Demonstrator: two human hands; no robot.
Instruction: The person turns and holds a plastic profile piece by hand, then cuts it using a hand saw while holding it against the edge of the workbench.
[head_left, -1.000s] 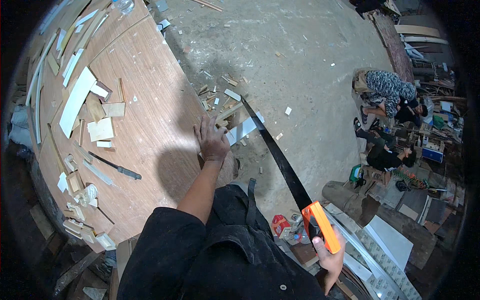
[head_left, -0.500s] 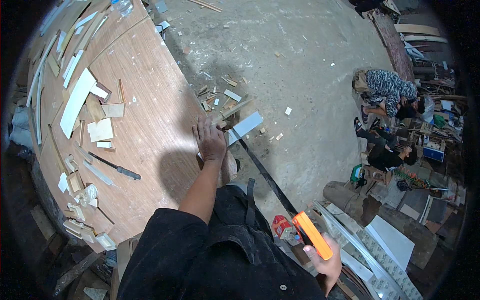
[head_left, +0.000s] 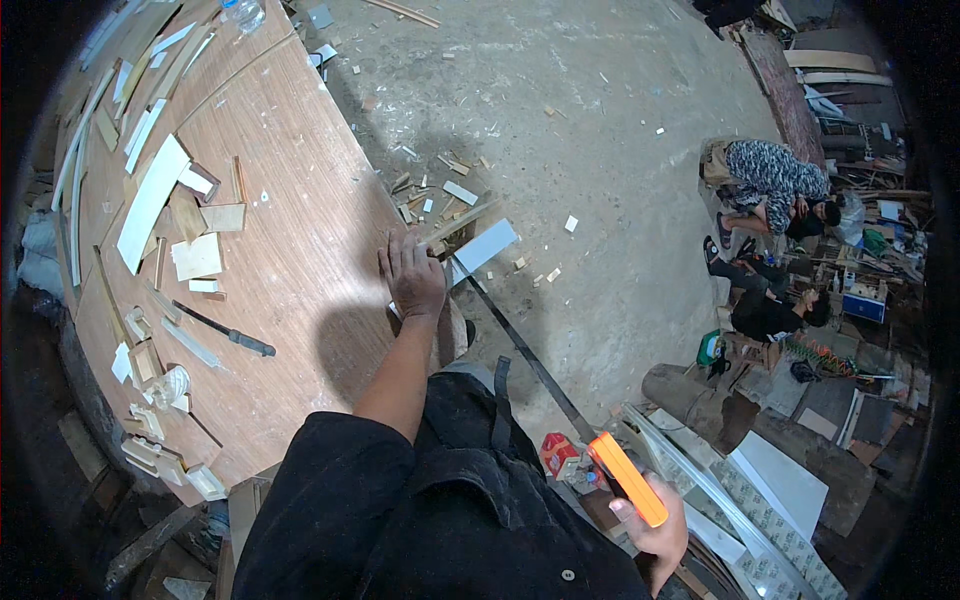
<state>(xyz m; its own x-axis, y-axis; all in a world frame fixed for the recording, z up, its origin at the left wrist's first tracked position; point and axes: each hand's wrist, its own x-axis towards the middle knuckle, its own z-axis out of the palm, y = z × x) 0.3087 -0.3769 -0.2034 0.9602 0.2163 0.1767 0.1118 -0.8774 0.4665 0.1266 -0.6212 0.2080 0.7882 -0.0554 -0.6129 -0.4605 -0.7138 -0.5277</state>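
Head view. The saw (head_left: 532, 360) is being gripped in the right hand (head_left: 655, 525), its orange handle (head_left: 630, 480) being wrapped, the thumb showing at the near side. The blade is slanting from lower right up toward the left, its far end being held at the white board (head_left: 485, 245), just beside the left hand (head_left: 415, 285). Whether the teeth are biting cannot be told; the contact is too small to read.

The left hand is being held flat, fingers extended and slightly parted, nothing being clasped. The board is being covered by it in part, at the right edge of the worktop (head_left: 310, 170), and is projecting past that edge over the floor (head_left: 620, 90).

On the worktop, left of the hand, a dark-handled tool (head_left: 250, 343) is lying near a large white piece (head_left: 153, 205). A bottle (head_left: 243, 14) is being cut off by the top rim. Offcuts (head_left: 458, 192) are lying scattered on the floor beyond the board. Two people (head_left: 775, 170) are being seen low at far right, near a blue box (head_left: 864, 305).
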